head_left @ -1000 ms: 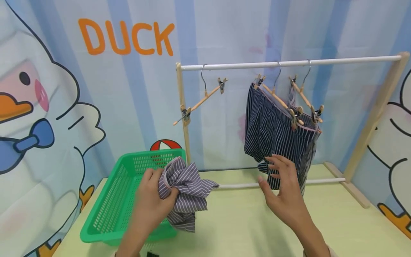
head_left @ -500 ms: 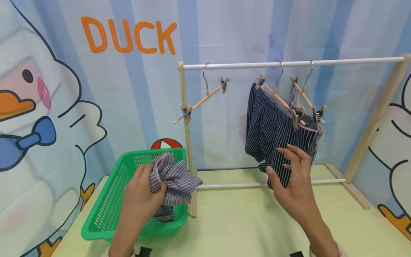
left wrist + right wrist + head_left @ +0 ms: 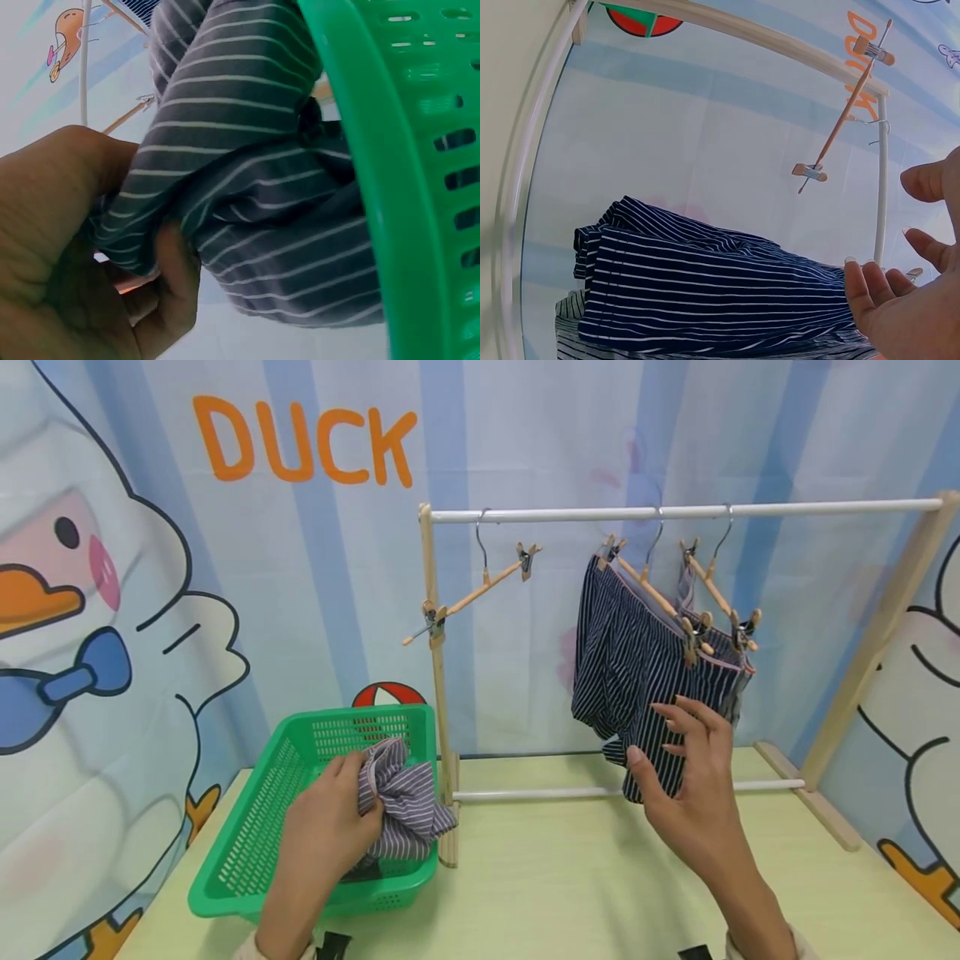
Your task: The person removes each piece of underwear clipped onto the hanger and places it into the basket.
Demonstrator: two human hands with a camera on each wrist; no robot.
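Note:
My left hand (image 3: pixel 322 818) grips a bunched pair of grey shorts (image 3: pixel 408 806) with white stripes by the waistband. The shorts hang low over the inside of a green basket (image 3: pixel 247 906); in the left wrist view they lie against the basket's rim. My right hand (image 3: pixel 693 777) is raised with fingers spread and loosely bent, holding nothing. In the head view it appears in front of navy striped shorts (image 3: pixel 622 668), which hang from a clip hanger (image 3: pixel 652 589). The right wrist view shows a gap between fingertips and thumb.
A wooden rack with a white top rail (image 3: pixel 570 514) stands across the table (image 3: pixel 540 877). A bare clip hanger (image 3: pixel 487 589) hangs at its left end. Another hanger (image 3: pixel 708 581) at right carries a greyish striped garment, partly hidden. A duck-print curtain (image 3: pixel 300 552) is behind.
My left hand has moved left and down with the grey shorts, from in front of the rack to over the basket. My right hand has shifted slightly right and stays spread.

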